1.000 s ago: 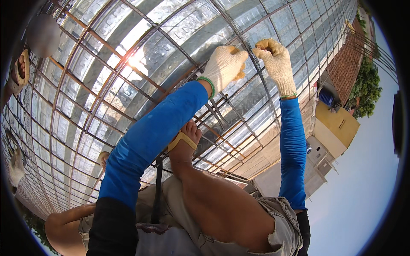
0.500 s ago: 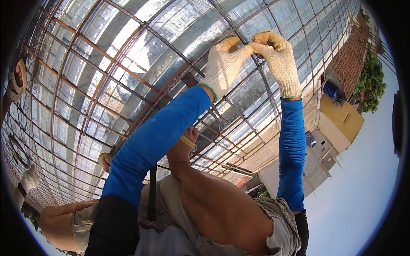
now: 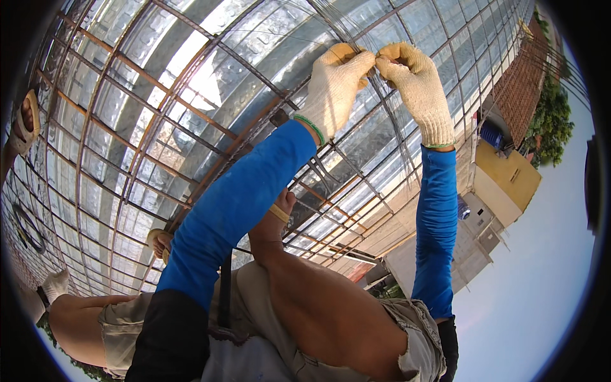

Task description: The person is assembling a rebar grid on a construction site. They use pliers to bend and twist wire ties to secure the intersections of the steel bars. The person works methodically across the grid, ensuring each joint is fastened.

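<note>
Both my hands wear cream knitted gloves with yellowish palms. They meet above the rebar mesh (image 3: 232, 54), fingertips almost touching. My left hand (image 3: 337, 86) is closed in a pinch on thin tie wire. Close to its right, my right hand (image 3: 417, 89) pinches the wire too, thumb pressed against bent fingers; the exact grip is partly hidden. A loose bundle of tie wire (image 3: 394, 124) passes between and below the hands, lying across the bars. Beneath my left wrist rests a dark tool, seemingly pincers (image 3: 321, 169), its middle covered by the wrist.
Ribbed shiny metal decking (image 3: 197, 76) lies under the mesh. My sandalled feet (image 3: 284, 207) stand on the bars. At far left are another person's sandalled foot (image 3: 27, 121) and a white-gloved hand (image 3: 56, 283). Buildings (image 3: 506, 175) stand beyond the deck's right edge.
My right hand has shifted slightly right, and my left hand's fingers have turned upward in their pinch. The other person's gloved hand at left has moved a little.
</note>
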Demonstrator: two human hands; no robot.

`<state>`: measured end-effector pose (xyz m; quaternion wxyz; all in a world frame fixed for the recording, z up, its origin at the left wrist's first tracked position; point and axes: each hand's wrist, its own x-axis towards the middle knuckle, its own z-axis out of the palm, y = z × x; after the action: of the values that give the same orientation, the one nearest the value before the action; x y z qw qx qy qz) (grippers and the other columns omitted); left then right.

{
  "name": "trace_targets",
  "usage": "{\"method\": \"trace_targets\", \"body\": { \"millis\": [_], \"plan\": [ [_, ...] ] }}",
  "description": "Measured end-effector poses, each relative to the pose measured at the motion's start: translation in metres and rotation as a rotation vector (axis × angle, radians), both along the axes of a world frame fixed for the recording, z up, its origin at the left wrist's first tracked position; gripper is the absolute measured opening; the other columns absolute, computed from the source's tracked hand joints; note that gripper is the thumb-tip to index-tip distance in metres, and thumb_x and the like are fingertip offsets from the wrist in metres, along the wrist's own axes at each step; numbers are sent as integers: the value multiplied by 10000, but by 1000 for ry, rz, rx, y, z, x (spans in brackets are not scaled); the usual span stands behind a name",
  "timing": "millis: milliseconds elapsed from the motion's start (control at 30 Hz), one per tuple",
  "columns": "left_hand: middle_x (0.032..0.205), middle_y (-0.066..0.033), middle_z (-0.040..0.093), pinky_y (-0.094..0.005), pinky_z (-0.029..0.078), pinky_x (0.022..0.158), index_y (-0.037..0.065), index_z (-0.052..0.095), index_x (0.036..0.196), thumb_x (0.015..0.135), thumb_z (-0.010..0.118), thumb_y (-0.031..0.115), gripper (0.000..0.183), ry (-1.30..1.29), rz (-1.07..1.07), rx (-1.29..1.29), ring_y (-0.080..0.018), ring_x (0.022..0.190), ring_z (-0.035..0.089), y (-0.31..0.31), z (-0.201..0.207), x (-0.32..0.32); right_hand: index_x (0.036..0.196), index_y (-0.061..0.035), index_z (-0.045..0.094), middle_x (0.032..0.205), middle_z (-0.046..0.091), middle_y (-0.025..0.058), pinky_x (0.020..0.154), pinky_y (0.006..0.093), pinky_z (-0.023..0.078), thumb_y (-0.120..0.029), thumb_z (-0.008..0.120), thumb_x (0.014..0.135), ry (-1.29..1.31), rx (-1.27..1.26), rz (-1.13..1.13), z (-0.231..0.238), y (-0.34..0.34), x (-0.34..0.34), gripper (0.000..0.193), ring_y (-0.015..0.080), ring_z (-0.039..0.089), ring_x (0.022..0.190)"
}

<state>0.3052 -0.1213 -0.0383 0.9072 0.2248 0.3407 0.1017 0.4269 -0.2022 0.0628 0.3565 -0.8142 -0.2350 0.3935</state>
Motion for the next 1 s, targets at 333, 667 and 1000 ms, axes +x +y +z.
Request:
{"method": "trace_targets", "body": {
  "millis": [333, 667, 1000],
  "plan": [
    [1122, -44, 772, -305, 566, 809, 72, 746, 1278, 1063, 716, 288, 306, -76, -75, 63, -131, 945, 712, 4, 10, 2, 1154, -24, 725, 822, 658, 4, 598, 239, 455, -136, 702, 1020, 256, 226, -166, -9, -19, 4, 177, 85, 586, 681],
    [1028, -108, 778, -292, 625, 694, 0, 725, 1170, 1072, 618, 268, 305, 34, -149, 162, -165, 850, 759, 21, 34, 21, 1262, -24, 751, 864, 641, -51, 590, 206, 401, -159, 663, 967, -194, -133, 54, 52, -14, -3, 336, 19, 506, 688],
    [876, -159, 736, -350, 591, 550, -10, 593, 1076, 1112, 507, 209, 238, 86, -10, 64, -219, 667, 702, 17, 60, 127, 1358, -47, 702, 1061, 668, -21, 745, 233, 450, -171, 617, 1016, -950, -730, -99, 302, -237, 80, 374, 72, 570, 890]
  ]
}}
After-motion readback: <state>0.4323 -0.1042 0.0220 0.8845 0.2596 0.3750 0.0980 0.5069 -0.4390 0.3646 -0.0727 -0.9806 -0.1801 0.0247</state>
